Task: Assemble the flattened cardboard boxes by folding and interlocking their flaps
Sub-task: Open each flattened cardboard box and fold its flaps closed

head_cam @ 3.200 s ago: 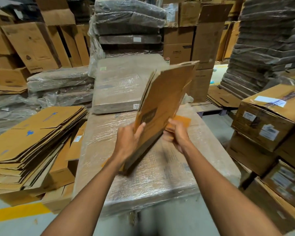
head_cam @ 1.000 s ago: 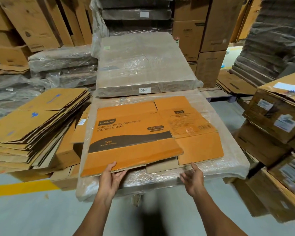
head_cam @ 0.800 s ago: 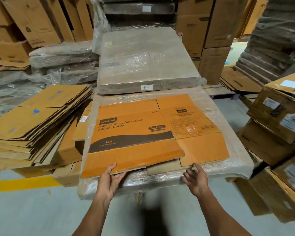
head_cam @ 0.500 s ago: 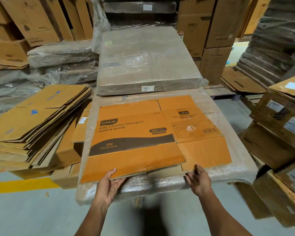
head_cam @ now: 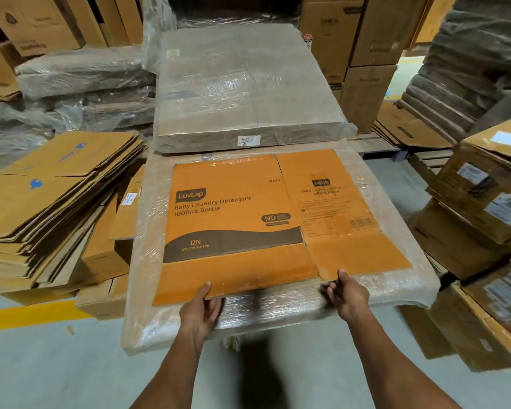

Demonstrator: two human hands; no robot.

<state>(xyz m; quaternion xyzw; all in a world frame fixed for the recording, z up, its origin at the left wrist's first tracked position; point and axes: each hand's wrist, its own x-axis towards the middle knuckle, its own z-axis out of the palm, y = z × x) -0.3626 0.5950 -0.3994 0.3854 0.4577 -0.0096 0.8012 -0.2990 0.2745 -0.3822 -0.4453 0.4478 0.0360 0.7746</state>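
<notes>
Both the left hand (head_cam: 201, 308) and right hand (head_cam: 347, 296) pinch the flat orange box (head_cam: 242, 219) at its near edge, thumbs on top, likely to lift it open.

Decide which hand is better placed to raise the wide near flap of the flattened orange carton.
Left. The left hand pinches the wide flap at its near edge, thumb on top; the right hand holds the narrower flap beside it.

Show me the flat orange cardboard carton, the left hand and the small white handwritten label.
Flat orange cardboard carton (head_cam: 236, 225), head view: large printed panel.
Left hand (head_cam: 202, 309), head view: its back.
Small white handwritten label (head_cam: 248, 140), head view: its centre.
</notes>
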